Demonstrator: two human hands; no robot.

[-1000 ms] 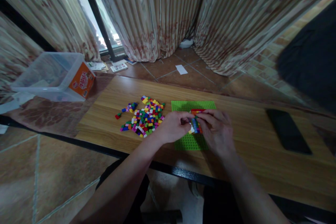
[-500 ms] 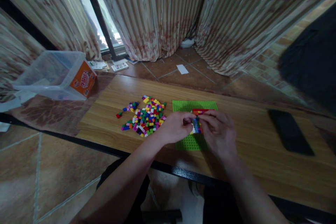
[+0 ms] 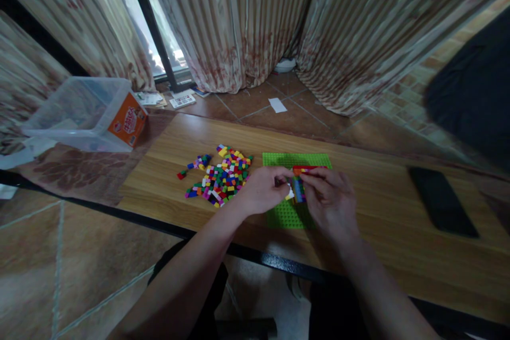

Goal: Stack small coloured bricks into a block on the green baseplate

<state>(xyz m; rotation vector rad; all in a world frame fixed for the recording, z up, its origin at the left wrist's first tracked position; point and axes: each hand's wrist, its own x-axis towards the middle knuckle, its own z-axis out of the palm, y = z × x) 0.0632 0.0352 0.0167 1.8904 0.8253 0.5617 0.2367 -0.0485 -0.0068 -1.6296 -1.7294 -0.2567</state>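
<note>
The multicoloured build of small plastic bricks [image 3: 298,191] sits between the fingers of the two hands, over the bright green studded plastic baseplate [image 3: 290,218]. Small bricks like these are best lined up stud to stud and pressed straight down, while the other hand steadies the neighbouring bricks; a slanted push could lift an edge.

A red row [image 3: 298,169] runs crosswise just beyond the fingers, and a blue strip [image 3: 297,185] between them points toward the person. The right hand covers the rest, so the build's overall long axis cannot be told.

The left hand [image 3: 265,191] is curled, thumb and forefinger tips near each other beside the build; the right hand [image 3: 332,196] reaches over it, fingertips bunched close. Whether either clamps a brick cannot be told.

Left of the left fingers lies a loose heap of mixed-colour bricks [image 3: 225,175] on the wood-topped counter [image 3: 382,223]; well right of the right fingers lies a flat black rectangular slab [image 3: 443,202].
</note>
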